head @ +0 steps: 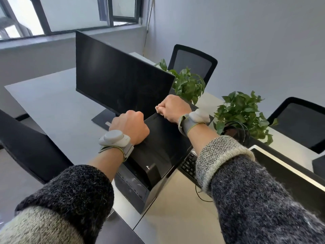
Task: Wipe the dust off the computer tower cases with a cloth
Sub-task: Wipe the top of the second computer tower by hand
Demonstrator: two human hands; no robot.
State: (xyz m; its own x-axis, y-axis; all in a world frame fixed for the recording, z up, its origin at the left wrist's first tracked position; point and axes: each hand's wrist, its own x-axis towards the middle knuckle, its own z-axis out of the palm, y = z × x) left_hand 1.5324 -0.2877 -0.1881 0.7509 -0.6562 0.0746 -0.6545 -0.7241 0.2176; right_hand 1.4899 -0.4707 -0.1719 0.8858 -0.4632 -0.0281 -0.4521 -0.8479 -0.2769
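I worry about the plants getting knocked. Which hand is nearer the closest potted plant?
Right. The right hand grips the tower case's far edge beside the plant; the left hand rests farther away, near the monitor.

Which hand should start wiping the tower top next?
Probably right. The right hand sits at the far top edge of the tower case, pinching something pale, perhaps the cloth. The left hand is a fist braced on the near top.
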